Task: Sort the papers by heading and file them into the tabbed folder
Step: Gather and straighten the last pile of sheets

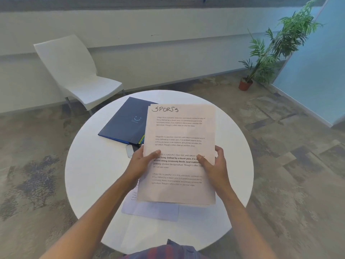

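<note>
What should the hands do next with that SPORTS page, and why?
Probably slide the top sheet off and lay it on the table as a SPORTS pile: both hands grip the whole stack, and the folder lies closed.

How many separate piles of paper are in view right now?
2. One stack, headed SPORTS, is held above the table by the left hand and right hand. Loose sheets lie beneath it, partly hidden.

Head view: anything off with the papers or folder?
One oddity: the top sheet of the stack held in the left hand and right hand is headed SPORTS, but its printed text is about village life. The folder lies closed, askew on the table. No damage visible.
</note>
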Motion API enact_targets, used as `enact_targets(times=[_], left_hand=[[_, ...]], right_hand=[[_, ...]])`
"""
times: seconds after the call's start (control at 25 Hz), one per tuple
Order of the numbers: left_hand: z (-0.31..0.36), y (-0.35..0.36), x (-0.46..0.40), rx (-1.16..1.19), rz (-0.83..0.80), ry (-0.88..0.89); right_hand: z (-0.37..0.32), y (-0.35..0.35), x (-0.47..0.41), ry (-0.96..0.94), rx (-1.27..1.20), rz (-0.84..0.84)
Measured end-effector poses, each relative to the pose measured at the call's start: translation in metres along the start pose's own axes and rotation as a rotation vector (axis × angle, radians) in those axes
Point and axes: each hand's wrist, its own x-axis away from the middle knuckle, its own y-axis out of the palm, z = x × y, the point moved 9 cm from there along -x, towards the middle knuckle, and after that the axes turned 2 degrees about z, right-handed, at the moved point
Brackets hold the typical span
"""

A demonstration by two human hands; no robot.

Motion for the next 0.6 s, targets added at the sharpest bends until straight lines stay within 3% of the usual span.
enact_targets(times=[0.12,0.4,0.6], left_hand=[[-0.004,0.002,0.001,0.005,0.027,0.011],[-0.005,0.005,0.007,0.149,-0.051,0.062],[-0.009,-0.003,0.003,0.065,-0.023,0.085]], right_hand=[[-0.002,0.008,0.003,-0.021,0.01,-0.053],[-0.009,0.008,-0.006,0.158,-0.192,-0.198],[-0.009,0.012,-0.007,0.063,-0.084,-0.137]])
